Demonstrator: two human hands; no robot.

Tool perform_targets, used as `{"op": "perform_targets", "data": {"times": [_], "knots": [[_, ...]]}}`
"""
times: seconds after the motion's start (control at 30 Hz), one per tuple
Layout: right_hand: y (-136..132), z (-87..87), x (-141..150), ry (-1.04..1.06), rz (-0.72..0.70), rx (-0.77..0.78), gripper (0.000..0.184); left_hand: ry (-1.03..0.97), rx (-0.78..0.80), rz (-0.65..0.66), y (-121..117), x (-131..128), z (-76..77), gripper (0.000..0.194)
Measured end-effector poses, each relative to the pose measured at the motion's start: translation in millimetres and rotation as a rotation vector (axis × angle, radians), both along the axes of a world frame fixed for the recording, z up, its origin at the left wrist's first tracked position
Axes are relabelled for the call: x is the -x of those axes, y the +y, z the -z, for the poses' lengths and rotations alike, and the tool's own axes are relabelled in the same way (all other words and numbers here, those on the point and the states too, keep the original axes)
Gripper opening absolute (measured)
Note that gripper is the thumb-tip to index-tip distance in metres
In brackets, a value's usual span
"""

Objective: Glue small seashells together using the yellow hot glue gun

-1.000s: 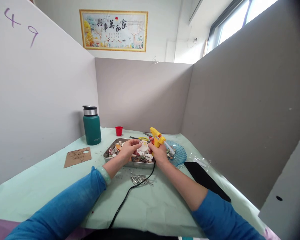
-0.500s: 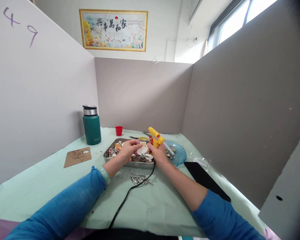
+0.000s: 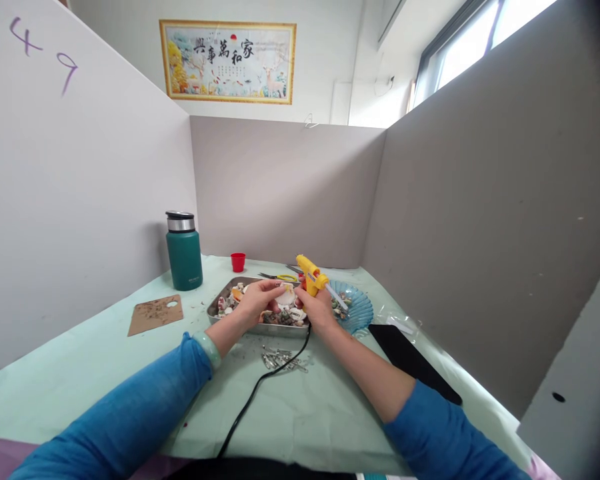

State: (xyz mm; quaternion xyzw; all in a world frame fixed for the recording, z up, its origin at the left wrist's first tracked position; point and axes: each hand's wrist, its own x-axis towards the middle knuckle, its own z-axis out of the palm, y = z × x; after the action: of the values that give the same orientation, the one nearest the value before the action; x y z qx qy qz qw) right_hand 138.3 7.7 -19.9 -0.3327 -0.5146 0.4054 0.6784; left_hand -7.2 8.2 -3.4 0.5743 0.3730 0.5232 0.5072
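Observation:
My right hand [image 3: 318,309] grips a yellow hot glue gun [image 3: 310,274], its nozzle pointing left toward a pale shell [image 3: 286,294]. My left hand [image 3: 258,299] pinches that shell between thumb and fingers, just above a metal tray [image 3: 215,308] filled with several shells and small pieces. The gun's black cord [image 3: 260,381] runs down across the table toward me. Both hands hover close together over the tray's right half.
A blue glass dish [image 3: 360,308] with small bits sits right of the tray. Yellow-handled scissors [image 3: 279,276] and a red cup [image 3: 238,261] lie behind it. A green flask [image 3: 183,251] stands left, a brown card [image 3: 155,313] nearer, metal clips [image 3: 281,359] in front, a black sheet [image 3: 407,357] right.
The glue gun has shifted slightly left, bringing its nozzle closer to the shell in my left hand. The arms otherwise stay in place.

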Motion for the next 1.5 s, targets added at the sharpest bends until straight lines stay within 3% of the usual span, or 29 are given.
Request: {"op": "perform_targets", "data": {"times": [0.5, 0.87, 1.5], "knots": [[-0.6, 1.0, -0.7, -0.069, -0.018, -0.008, 0.031, 0.018, -0.058, -0.073, 2.4, -1.4, 2.9, 0.034], [0.6, 0.5, -2.6, -0.131, -0.014, 0.010, 0.031, 0.057, -0.021, -0.100, -6.6, -2.8, -5.7, 0.033], [-4.0, -3.3, -0.7, -0.040, -0.053, 0.003, 0.031, 0.042, -0.084, -0.076, -1.2, -0.5, -1.3, 0.032]]}}
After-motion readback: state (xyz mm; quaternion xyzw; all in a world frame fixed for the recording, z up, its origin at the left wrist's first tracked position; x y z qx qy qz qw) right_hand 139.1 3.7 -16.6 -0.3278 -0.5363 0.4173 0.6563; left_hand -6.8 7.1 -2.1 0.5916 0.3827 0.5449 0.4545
